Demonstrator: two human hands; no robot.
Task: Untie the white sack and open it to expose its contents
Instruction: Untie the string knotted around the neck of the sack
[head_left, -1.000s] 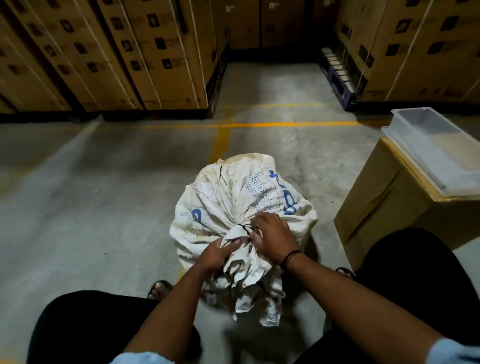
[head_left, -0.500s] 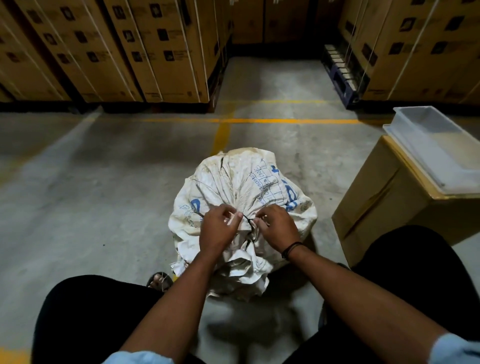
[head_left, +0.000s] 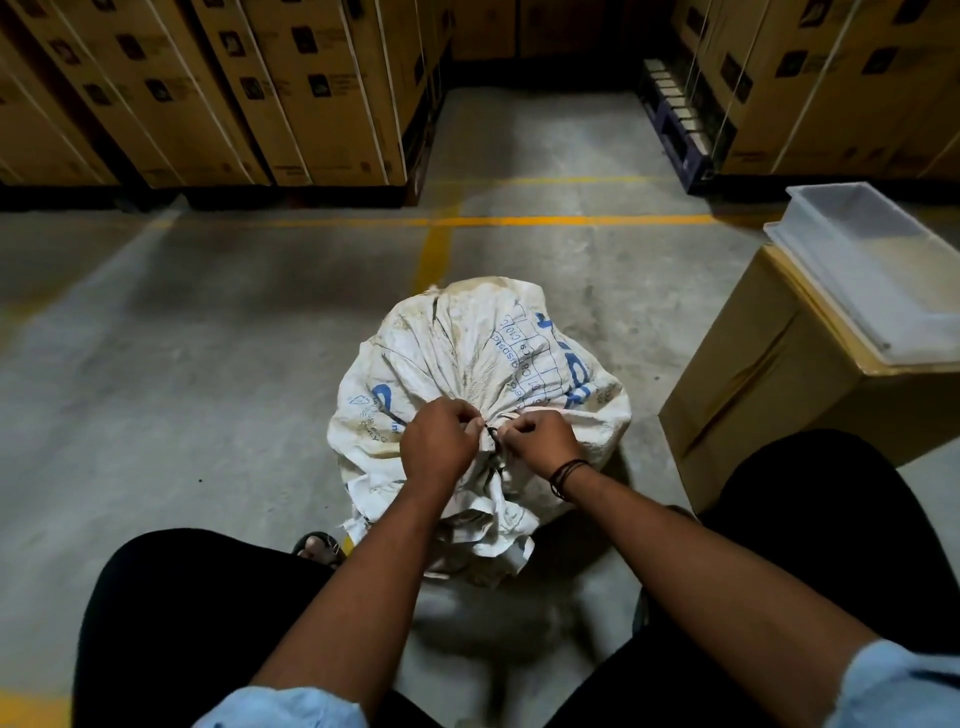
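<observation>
Bare concrete floor (head_left: 208, 364), yellow lines (head_left: 519, 221) painted beyond the hands, stacked cartons (head_left: 311, 93) further off. Left hand (head_left: 439, 447) and right hand (head_left: 543, 441), fingers curled, pinch the dark tie (head_left: 496, 452) on the white sack (head_left: 467, 353) under them.

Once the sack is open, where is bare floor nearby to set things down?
Bare concrete lies left of the white sack, up to the stacked cartons, and beyond it toward the yellow line. Right is crowded: a cardboard box topped by a plastic tray.
</observation>
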